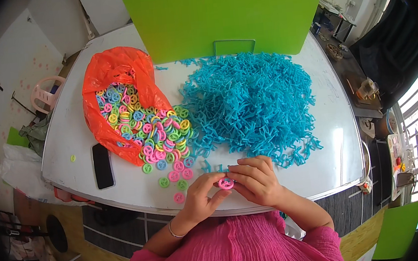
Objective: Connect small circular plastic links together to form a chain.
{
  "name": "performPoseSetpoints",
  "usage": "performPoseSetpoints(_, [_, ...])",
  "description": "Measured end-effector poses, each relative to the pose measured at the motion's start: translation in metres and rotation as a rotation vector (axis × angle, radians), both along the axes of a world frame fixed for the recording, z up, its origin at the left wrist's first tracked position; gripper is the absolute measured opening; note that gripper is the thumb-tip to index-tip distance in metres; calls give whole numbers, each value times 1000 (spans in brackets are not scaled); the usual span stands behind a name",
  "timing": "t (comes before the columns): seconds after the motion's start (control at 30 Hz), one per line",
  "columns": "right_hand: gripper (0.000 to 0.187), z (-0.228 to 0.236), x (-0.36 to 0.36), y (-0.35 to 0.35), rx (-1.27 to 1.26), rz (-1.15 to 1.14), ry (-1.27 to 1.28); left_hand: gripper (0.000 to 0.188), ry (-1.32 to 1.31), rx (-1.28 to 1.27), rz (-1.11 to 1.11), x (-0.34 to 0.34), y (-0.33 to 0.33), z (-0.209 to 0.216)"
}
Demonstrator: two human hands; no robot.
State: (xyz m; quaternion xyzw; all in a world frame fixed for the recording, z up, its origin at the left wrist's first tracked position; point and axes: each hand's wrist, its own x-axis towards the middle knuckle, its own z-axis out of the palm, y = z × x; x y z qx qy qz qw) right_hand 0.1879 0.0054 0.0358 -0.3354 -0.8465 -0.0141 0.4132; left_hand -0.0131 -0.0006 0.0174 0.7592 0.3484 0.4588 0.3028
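Observation:
Near the table's front edge, my left hand (200,199) pinches a small pink spoked plastic wheel (225,183) between thumb and fingers. My right hand (260,182) is closed against the wheel's right side, and what its curled fingers hold is hidden. A trace of blue shows at the wheel's middle. Just beyond my fingertips lie a few loose blue pieces (206,167). Left of centre, an orange-red plastic bag (97,98) spills many pink, green, yellow and blue wheels (158,130). A large heap of small blue plastic pieces (252,106) lies beyond my right hand.
A black phone (103,166) lies left of the spilled wheels. A bright green board (223,13) stands at the back of the white table (339,153), with a thin metal loop (234,41) before it. A pink plastic chair (47,94) stands at the far left.

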Motion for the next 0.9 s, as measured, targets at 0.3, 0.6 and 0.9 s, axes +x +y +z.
performPoseSetpoints(0.3, [39,24,4,4,-305,111,67,38,-48,-211,-4,-2,-3,4])
performPoseSetpoints(0.6, [29,16,1,12,72,28,-383,31,-393,-747,-57,8,-5,-8])
performPoseSetpoints(0.9, [24,3,-7,12,65,27,-365,22,-354,-874,-43,5,0,-19])
